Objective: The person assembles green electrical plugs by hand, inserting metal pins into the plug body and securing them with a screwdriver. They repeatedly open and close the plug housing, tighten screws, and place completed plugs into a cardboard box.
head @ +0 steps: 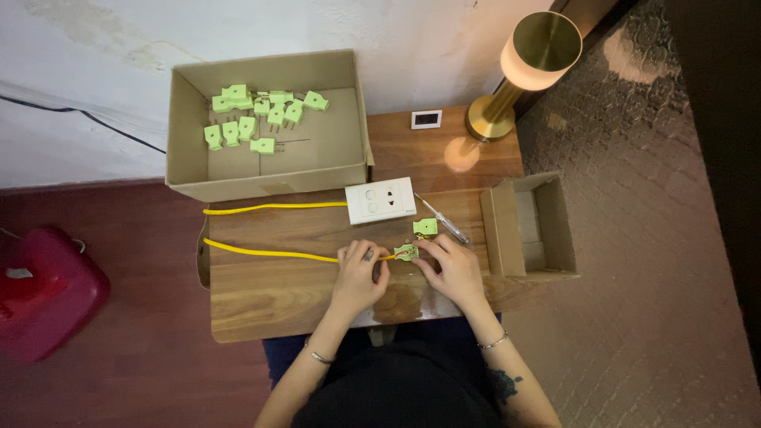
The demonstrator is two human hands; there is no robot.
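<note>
Bare wood is lying open on the table (261,297) left of the left hand (358,277), below the yellow cable (269,253). Ahead, the socket (381,200) and the big box (269,127) are blocking the way. To the right, the small box (529,227) is walling off the edge just beside the right hand (452,268), with a screwdriver (441,219) lying between. The lamp (523,71) is crowding the far corner.

A big open brown carton (265,176) sits past my table, a small one (547,230) at my right. A small white-framed screen (426,120) lies by the lamp (519,71).
</note>
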